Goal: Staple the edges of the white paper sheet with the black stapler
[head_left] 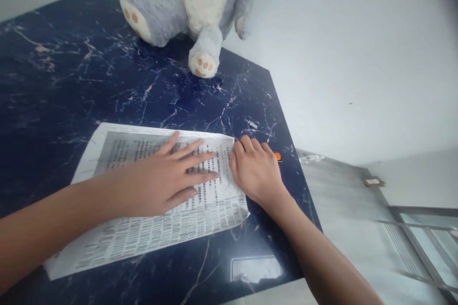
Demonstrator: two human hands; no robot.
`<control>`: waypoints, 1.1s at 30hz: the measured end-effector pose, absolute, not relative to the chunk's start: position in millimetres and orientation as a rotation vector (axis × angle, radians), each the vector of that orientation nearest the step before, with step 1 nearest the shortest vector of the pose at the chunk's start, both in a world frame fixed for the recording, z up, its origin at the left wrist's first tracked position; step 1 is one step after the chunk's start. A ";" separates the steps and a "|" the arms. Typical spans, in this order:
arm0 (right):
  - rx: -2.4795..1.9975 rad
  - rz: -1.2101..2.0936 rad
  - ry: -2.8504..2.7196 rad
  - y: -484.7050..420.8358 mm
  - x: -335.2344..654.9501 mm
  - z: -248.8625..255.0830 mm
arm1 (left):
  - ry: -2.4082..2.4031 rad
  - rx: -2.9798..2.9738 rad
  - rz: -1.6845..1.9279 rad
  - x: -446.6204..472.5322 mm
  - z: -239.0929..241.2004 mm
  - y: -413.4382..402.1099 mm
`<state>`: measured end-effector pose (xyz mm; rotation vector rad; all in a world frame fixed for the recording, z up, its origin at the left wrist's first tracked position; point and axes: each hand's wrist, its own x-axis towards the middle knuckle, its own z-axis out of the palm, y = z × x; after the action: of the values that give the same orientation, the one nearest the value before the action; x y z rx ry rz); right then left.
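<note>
Apparent step: steadying paper. Left hand spread on it, grasping nothing; right hand, beyond those fingertips, clenched, contents undeterminable. Next move likely needs firm left pressure.

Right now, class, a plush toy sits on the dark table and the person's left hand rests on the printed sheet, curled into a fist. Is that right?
Not quite: the head view shows the left hand flat on the printed sheet, fingers spread. The rest stands.
</note>
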<state>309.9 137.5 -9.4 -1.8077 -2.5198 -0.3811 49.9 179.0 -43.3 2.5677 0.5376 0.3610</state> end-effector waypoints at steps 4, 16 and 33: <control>-1.777 -0.223 -2.497 137.5 316.8 -0.6 | 0.488 2.697 0.280 48.3 -35.9 181.2; -1.429 0.423 -2.349 148.9 392.6 19.1 | 0.435 2.804 0.044 44.7 -21.7 186.4; -1.523 0.597 -1.689 171.1 317.5 13.7 | 0.672 2.015 0.980 47.3 -36.9 212.0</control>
<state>317.5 171.1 13.7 -1.5231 -1.6892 0.5969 47.3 212.0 -36.9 2.0152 0.6721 0.9804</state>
